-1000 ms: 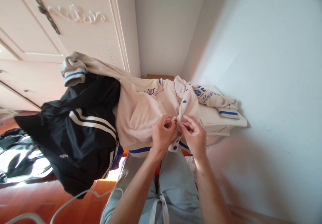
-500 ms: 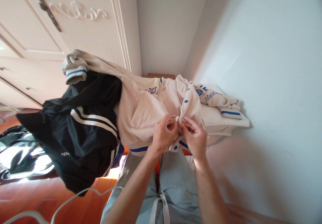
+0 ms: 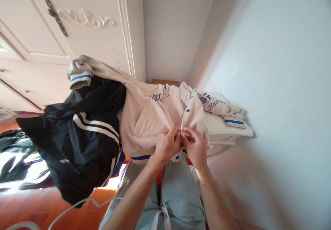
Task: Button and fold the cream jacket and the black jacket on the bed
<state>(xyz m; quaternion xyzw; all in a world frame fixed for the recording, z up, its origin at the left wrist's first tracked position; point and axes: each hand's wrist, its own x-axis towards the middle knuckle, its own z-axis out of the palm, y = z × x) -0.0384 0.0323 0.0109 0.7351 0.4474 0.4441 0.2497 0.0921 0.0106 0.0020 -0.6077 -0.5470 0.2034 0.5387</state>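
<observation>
A cream jacket with blue snap buttons and blue-striped cuffs lies spread over a white surface. My left hand pinches the front edge of the jacket near its lower hem. Right beside it, fingertips nearly touching, my right hand pinches the buttoned edge. The bit of cloth between the fingers is mostly hidden. One blue button shows above my hands and another below them. The left sleeve stretches over a black jacket with white stripes; the other sleeve, with blue print, rests toward the wall.
A pale cabinet stands at the upper left, and a plain wall rises on the right. Shiny black material is at the far left. A white cable crosses the reddish wood floor. My grey-green trousers are below.
Both hands have shifted slightly down and left with the pinched edges, closer together. The buttoned edge lies less twisted above them. The view has moved slightly.
</observation>
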